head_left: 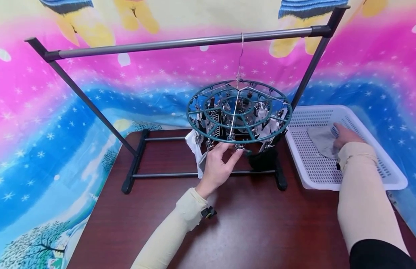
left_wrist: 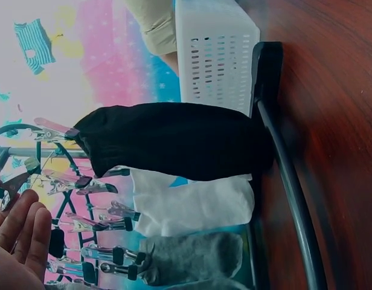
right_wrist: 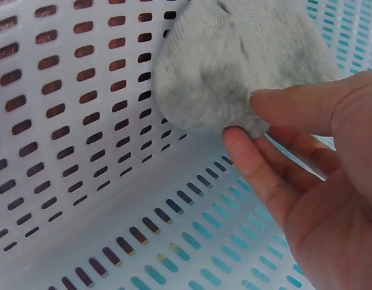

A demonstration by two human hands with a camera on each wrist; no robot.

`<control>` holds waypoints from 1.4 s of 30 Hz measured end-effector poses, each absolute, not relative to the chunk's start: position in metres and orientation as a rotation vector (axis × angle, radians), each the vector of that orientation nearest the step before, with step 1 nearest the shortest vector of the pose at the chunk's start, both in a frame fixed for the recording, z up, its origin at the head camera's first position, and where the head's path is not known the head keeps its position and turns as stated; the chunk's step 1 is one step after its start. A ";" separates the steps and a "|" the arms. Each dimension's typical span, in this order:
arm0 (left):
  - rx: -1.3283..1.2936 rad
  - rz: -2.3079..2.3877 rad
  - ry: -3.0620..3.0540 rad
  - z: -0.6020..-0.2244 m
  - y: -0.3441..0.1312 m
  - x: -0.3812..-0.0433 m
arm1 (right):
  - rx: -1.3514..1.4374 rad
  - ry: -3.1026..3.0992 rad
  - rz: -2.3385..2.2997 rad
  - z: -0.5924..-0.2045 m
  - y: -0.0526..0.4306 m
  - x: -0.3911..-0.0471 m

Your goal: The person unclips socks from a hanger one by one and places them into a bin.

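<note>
A round green sock hanger [head_left: 248,141] hangs by its hook from a metal rail, with socks clipped beneath it. At its near rim, my left hand [head_left: 216,166] pinches a metal clip [left_wrist: 14,187] between thumb and fingers. Close to that hand hang a black sock [left_wrist: 174,139], a white sock [left_wrist: 192,205] and a grey sock [left_wrist: 192,257]. Inside the white plastic basket [head_left: 319,183] at the right, my right hand [head_left: 349,136] pinches the edge of a light grey sock [right_wrist: 204,78] between thumb and fingers. The sock lies against the perforated basket.
The rack's top rail [head_left: 144,46] spans the back. Its black feet [head_left: 128,183] stand on a dark red-brown table [head_left: 261,224]. Several more clips [left_wrist: 83,220] dangle from the hanger. A colourful printed cloth [head_left: 26,112] covers the walls behind.
</note>
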State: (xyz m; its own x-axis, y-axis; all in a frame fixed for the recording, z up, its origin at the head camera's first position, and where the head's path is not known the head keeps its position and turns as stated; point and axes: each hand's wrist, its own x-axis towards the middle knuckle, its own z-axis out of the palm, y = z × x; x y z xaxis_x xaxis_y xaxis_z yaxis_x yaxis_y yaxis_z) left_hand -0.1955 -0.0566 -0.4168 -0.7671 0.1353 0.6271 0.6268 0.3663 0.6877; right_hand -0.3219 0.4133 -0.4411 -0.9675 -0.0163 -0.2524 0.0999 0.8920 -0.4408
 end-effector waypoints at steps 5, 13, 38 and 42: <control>-0.655 -1.382 -2.176 -0.419 -0.056 -0.194 | 0.123 2.720 -0.748 -0.420 0.392 -0.301; -0.664 -1.393 -2.178 -0.418 -0.056 -0.194 | 0.100 2.647 -0.729 -0.419 0.392 -0.299; -0.868 -1.356 -2.225 -0.414 -0.047 -0.180 | 0.136 2.683 -0.634 -0.423 0.394 -0.307; -0.960 -1.200 -2.217 -0.409 -0.045 -0.172 | 0.144 2.691 -0.616 -0.424 0.396 -0.307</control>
State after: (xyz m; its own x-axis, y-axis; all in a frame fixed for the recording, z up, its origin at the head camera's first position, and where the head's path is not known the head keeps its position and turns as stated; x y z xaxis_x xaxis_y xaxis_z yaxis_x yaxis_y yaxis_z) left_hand -0.1724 -0.0453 -0.4094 -0.6621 0.3656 0.6542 0.7477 0.3825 0.5429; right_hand -0.3074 0.3961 -0.4236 -0.9245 0.0156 -0.3808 0.1796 0.8991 -0.3991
